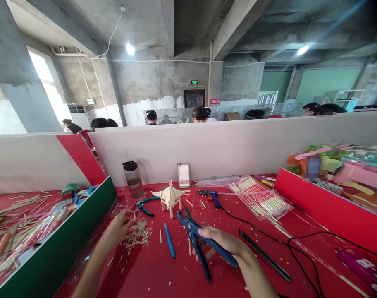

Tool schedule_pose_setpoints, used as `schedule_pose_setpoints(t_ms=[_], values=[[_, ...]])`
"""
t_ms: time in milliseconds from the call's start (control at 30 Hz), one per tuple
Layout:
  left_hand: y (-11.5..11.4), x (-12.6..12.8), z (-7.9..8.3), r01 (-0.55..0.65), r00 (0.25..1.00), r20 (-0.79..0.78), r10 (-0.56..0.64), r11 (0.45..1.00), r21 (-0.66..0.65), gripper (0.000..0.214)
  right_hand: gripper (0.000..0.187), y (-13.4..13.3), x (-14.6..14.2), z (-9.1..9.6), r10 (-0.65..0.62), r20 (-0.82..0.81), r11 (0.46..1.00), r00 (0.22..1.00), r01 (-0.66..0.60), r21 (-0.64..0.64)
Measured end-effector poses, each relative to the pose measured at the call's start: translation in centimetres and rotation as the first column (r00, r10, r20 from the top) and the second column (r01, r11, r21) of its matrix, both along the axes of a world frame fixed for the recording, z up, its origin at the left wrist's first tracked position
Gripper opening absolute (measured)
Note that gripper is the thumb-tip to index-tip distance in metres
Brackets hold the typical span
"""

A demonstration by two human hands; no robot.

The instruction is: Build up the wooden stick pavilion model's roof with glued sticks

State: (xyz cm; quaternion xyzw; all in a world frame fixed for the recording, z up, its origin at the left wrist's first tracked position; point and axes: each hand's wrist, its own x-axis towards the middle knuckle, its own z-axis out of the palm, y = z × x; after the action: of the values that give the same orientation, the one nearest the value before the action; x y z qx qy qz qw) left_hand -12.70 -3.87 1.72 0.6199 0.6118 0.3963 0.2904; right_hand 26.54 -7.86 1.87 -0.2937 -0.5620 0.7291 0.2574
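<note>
My right hand is closed round the handles of blue cutting pliers, whose jaws point up and left above the red tabletop. My left hand rests over a heap of short cut stick pieces, fingers curled in a pinch; what they hold is too small to make out. A blue pen-like stick lies between the hands. Behind them stands a small pavilion model made of sticks, with green-handled pliers to its left.
A blue glue gun with a black cable lies right of the model. Packs of wooden sticks lie further right. A dark bottle stands by the white partition. Green and red dividers flank the desk. People sit beyond the partition.
</note>
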Motion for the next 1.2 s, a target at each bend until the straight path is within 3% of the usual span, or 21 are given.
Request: schedule_pose_setpoints(t_ms=[400, 767, 933, 1067, 1200], values=[[0.8, -1.2, -1.0, -0.005, 0.984, -0.172, 0.033, 0.987, 0.161, 0.043, 0.058, -0.2, -0.1, 0.5, -0.027, 0.006, 1.0, 1.0, 0.027, 0.01], [0.7, -1.1, -0.4, 0.071, 0.96, -0.28, 0.021, 0.947, 0.313, 0.038, 0.05, 0.0, -0.2, 0.3, -0.027, -0.047, 0.997, 0.999, 0.03, 0.066], [-0.9, 1.2, 1.4, 0.195, 0.958, -0.271, -0.096, 0.91, 0.366, 0.031, 0.045, -0.3, -1.0, 0.4, -0.097, -0.102, 0.986, 0.99, 0.109, 0.124], [-2.7, 4.5, 2.6, 0.245, 0.956, -0.236, -0.177, 0.922, 0.301, 0.028, 0.051, -0.7, -2.0, 0.6, -0.142, 0.016, 0.98, 0.99, 0.138, 0.146], [-3.7, 7.5, 2.4, 0.301, 0.946, -0.207, -0.248, 0.91, 0.284, 0.027, 0.056, -0.7, -2.6, 0.4, -0.115, 0.119, 0.977, 0.986, 0.091, 0.191]])
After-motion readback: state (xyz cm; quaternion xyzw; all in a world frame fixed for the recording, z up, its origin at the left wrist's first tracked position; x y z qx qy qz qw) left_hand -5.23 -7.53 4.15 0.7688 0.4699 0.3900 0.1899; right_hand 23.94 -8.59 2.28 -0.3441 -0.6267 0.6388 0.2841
